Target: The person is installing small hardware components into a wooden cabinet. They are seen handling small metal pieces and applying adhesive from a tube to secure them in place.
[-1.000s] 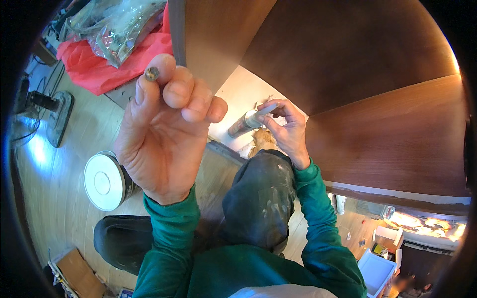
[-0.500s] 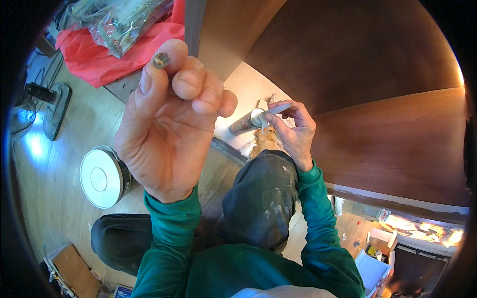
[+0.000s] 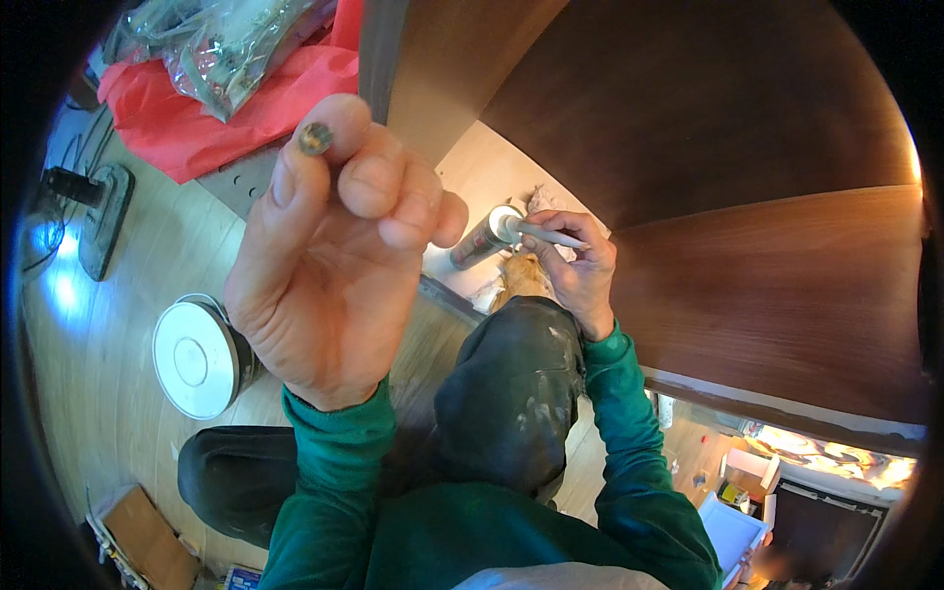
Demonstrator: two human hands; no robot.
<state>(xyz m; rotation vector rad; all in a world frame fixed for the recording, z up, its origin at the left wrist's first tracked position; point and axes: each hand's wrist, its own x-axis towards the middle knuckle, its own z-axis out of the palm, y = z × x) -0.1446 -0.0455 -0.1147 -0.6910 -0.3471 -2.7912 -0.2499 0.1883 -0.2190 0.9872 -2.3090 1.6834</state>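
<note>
1. Overhead, the largest things are two brown wooden cabinet panels (image 3: 787,295), which meet at a seam above the work; since a second ago they have only slid a little in view as the head tipped.
2. Next, one left hand (image 3: 329,256) is raised close to the camera. It has drifted slightly left and down in the picture, and its grip looks unchanged: thumb and forefinger pinch one small round dark bit (image 3: 316,138), perhaps a screw head or cap, with the other fingers curled in.
3. Then one white round bucket lid (image 3: 192,359) sits on the wooden floor (image 3: 88,393), just beside the person's dark trouser leg, as before.
4. One right hand (image 3: 580,270) is closed around the white nozzle (image 3: 546,235) of one sealant tube (image 3: 482,239). The nozzle now points out to the right, away from the tube body, which suggests the tip is being worked on or fitted.
5. One red sheet (image 3: 197,108) lies at top left with one clear bag (image 3: 221,49) of small parts on it.
</note>
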